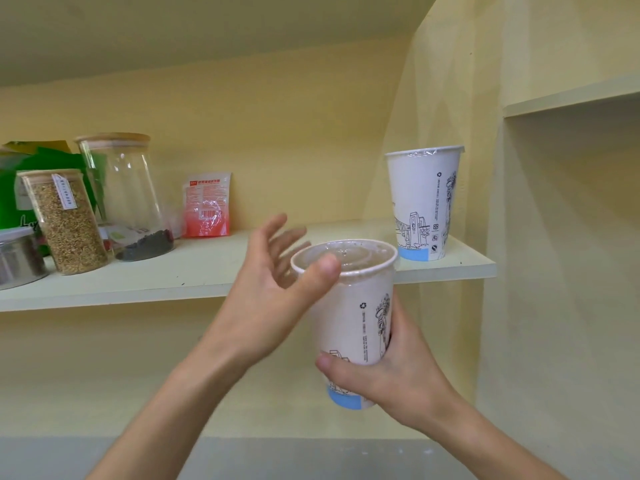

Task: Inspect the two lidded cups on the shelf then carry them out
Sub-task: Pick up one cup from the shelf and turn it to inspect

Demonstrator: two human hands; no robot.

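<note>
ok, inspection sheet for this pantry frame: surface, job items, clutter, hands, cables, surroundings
Surface: pale wooden shelf, loaded at its left end.
Job's things: white printed paper cup with clear film lid held in front of the shelf; matching second cup upright at the shelf's right end.
Clutter: grain-filled glass jar, tall near-empty glass jar, red-white sachet, metal tin, green packaging.
Grippers: right hand grips the held cup's lower body; left hand open, thumb at the rim.
Cables: nothing seen.
Surroundings: yellow walls.

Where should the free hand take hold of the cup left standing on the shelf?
Probably around the mid wall of the shelf cup, coming from the front: it stands upright near the shelf edge, tapering downward, and its film lid offers nothing to grip.
</note>
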